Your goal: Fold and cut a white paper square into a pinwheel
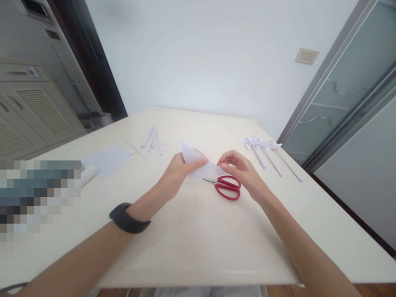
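Observation:
A folded piece of white paper (198,164) is held just above the cream table (198,243) between both hands. My left hand (177,172), with a black band on its wrist, pinches the paper's left part. The paper's right end is pinched by the fingertips of my right hand (243,171). Red-handled scissors (227,187) lie flat on the table right under the paper and beside my right hand.
Several rolled white paper sticks (151,139) lie at the back left. Paper pinwheels on sticks (269,152) lie at the back right. A stack of white sheets (107,160) sits at the left, beside a blurred-out patch. A wall and a glass door stand behind.

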Available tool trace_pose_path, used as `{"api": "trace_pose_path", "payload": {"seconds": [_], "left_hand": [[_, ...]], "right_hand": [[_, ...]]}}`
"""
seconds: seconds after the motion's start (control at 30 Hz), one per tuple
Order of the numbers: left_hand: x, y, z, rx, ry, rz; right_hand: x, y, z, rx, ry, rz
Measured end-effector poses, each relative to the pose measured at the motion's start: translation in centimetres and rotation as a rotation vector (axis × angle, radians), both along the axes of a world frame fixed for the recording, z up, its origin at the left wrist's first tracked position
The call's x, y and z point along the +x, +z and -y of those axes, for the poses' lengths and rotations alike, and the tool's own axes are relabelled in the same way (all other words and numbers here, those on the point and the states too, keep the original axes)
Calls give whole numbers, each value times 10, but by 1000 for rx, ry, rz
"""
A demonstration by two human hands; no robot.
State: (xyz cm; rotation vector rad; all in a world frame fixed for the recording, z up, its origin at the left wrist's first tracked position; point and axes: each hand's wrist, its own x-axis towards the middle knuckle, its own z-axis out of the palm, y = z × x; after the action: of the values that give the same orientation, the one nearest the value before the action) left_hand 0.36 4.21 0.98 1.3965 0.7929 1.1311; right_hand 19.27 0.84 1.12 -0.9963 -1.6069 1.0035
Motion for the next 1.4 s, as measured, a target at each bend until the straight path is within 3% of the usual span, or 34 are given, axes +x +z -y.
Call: {"api": "trace_pose_path", "payload": {"seconds": [0.2,0.43,0.83,1.03,1.4], "left_hand": [[8,-5,8,-59,-152,-29],[4,-3,4,-10,-112,-122],[0,-5,1,-35,-226,-216],[1,-5,-1,-16,-200,-223],[0,-7,-3,21,-189,-250]], "right_hand": [[-10,-9,3,-68,100,105],[-5,-4,3,-83,100,87],[5,1,0,-96,84,105],[6,4,3,-185,178,173],[13,3,-1,-142,107,220]]}}
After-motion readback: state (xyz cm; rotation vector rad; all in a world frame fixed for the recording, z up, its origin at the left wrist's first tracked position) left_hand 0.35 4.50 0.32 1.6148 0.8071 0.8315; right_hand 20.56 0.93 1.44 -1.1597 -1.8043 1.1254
